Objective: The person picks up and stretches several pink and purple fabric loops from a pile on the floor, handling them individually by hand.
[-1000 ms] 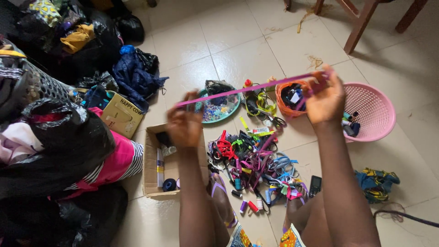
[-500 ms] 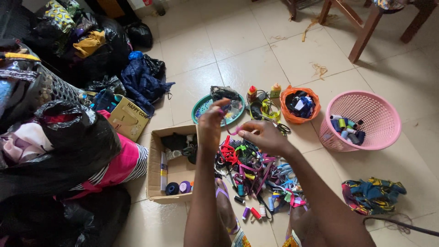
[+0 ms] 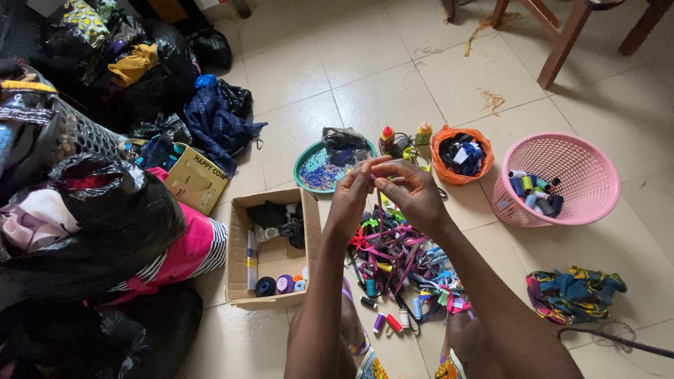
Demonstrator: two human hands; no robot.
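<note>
While both hands meet above the ribbon pile, the left hand and right hand pinch a purple ribbon between closed fingertips. It hangs down to the pile, which lies between a cardboard box and a pink basket.

Both hands pinch pink ribbon above ribbon pile.

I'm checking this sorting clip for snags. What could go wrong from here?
The purple ribbon pinched between the left hand and right hand hangs into the tangled ribbon pile, so pulling may drag other strands or tighten knots. Loose thread spools lie at the pile's edge on the tiled floor and could roll off if the pile shifts.
</note>
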